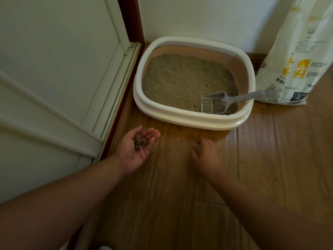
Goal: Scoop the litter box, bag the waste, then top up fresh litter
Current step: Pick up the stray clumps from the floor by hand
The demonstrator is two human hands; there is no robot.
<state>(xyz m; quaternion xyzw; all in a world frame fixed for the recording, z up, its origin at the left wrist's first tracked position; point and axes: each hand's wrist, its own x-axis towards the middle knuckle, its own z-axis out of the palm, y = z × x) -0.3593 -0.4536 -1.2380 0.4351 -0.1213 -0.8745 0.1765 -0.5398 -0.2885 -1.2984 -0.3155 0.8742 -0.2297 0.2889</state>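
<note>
Stray dark clumps (139,142) rest in the cupped, loosely spread left hand (138,148) while the right hand (204,154) pinches another off the wooden floor (270,159); bagging and topping up seemingly remain.

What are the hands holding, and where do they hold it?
The left hand lies palm up with dark litter clumps resting in its cupped palm. The right hand seems to pinch a clump at its fingertips above the floor.

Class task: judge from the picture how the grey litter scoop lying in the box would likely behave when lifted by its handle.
The scoop looks like thin moulded plastic, so probably stiff and light. Its slotted head should let loose litter sift through. The handle rests on the box rim, so it is probably easy to grasp.
</note>
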